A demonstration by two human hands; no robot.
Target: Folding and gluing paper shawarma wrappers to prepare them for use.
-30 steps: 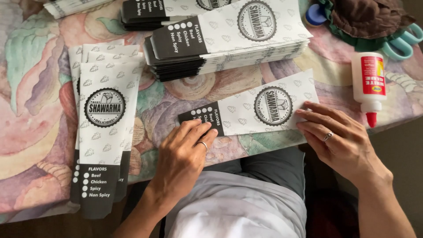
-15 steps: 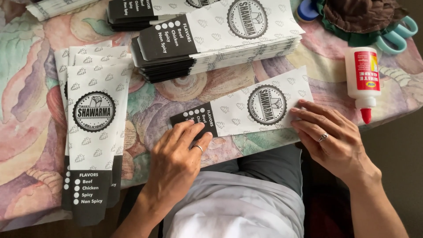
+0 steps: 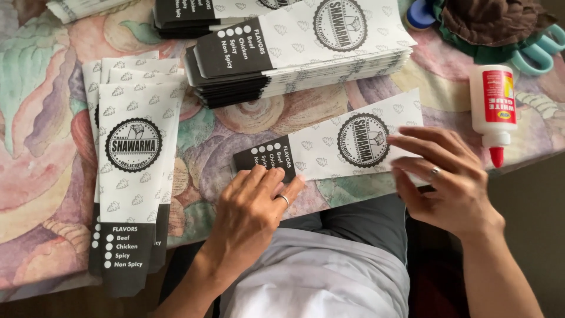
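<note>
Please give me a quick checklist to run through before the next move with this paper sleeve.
1. Sleeve flat on table: ok.
2. Left hand pinning the sleeve's dark end: ok.
3. Right hand steady on the sleeve: not ok, blurred, at its right end.
4. Glue bottle near the right hand: ok, lying beside it, red tip toward the table edge.
5. Glue cap on: cannot tell.
6. Stack clear of the sleeve: ok, apart.

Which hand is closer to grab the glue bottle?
The right hand, probably. It hovers over the paper sleeve's right end, just beside the glue bottle. The left hand presses the sleeve's dark end, farther away.
</note>
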